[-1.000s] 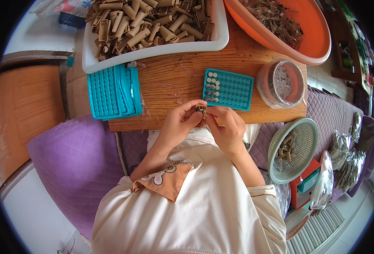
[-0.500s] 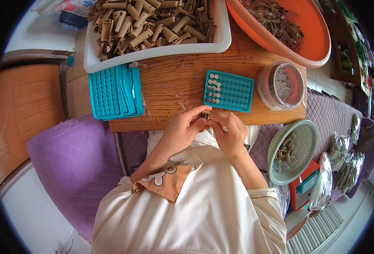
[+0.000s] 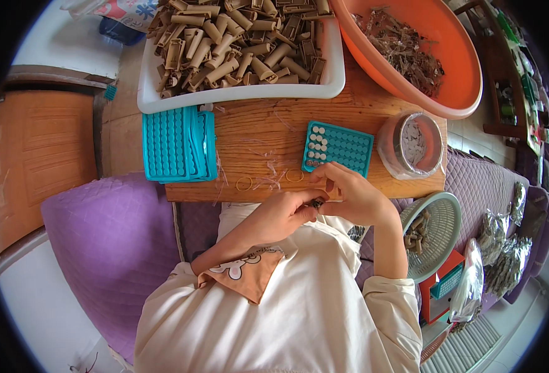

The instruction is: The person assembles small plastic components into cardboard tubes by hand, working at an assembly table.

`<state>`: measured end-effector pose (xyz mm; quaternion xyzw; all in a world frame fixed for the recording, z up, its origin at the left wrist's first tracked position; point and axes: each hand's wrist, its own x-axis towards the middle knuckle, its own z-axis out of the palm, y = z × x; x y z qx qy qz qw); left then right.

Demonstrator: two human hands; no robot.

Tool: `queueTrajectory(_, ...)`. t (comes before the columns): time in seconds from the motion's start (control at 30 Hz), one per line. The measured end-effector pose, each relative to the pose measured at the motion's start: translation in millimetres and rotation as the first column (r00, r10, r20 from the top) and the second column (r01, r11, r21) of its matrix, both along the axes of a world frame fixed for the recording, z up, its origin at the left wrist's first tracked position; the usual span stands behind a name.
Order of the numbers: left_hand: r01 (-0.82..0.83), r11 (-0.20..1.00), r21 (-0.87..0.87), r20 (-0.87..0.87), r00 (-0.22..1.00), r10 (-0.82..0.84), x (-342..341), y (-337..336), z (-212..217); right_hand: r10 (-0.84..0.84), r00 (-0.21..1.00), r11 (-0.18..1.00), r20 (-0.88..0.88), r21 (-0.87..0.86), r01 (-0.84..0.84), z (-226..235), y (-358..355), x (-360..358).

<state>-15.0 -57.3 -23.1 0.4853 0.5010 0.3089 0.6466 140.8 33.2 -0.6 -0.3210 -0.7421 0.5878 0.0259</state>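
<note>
My left hand (image 3: 283, 216) is closed around a small dark-and-tan plastic part (image 3: 316, 202) just in front of the table edge; the fingers cover most of it. My right hand (image 3: 360, 198) is raised beside it, thumb close to the part. Its bent fingers reach over the near left corner of a teal tray (image 3: 352, 150), apart from the thumb, and nothing shows between them. In the tray's left columns stand several small white discs (image 3: 315, 147); those nearest my fingers look darker on top. Whether my fingertips touch a disc is hidden.
A white bin (image 3: 243, 99) of tan plastic shells and an orange basin (image 3: 405, 93) of thin metal pieces stand at the back. Stacked teal trays (image 3: 170, 146) are at left. A tub (image 3: 411, 146) of pale pieces stands right, above a grey-green basket (image 3: 445, 233) of tan parts.
My right hand has left the held part and moved up to the tray's near corner, its fingers spreading. My left hand has drawn back slightly toward me with the part. The view has shifted slightly.
</note>
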Motion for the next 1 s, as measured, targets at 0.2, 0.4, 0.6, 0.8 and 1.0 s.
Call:
queueTrajectory(0.2, -0.076, 0.986, -0.146, 0.274, 0.955, 0.114, -18.8, 4.6, -7.0, 0.184, 0.983, 0.960, -0.026, 0.219, -0.174, 13.8, 27.6, -20.2)
queueTrajectory(0.4, -0.220, 0.969, -0.114, 0.373, 0.894, 0.247, -47.6, 15.0, 0.0, 0.261, 0.965, 0.871, -0.006, 0.433, -0.233, 25.9, 48.9, -57.1)
queueTrajectory(0.6, -0.315, 0.947, -0.062, 0.401, 0.861, 0.313, -61.0, 15.6, -0.4, 0.346, 0.938, 0.833, 0.032, 0.449, -0.323, 37.5, 59.3, -81.2)
queueTrajectory(0.8, -0.361, 0.927, -0.096, 0.397, 0.841, 0.369, -63.5, 15.4, 4.0, 0.369, 0.909, 0.861, -0.191, 0.438, -0.258, 39.9, 100.2, -105.9)
queueTrajectory(1.0, -0.320, 0.940, -0.115, 0.402, 0.850, 0.339, -58.5, 12.9, 2.6, 0.027, 0.979, 0.787, -0.200, 0.608, 0.102, 38.0, 146.5, -148.3)
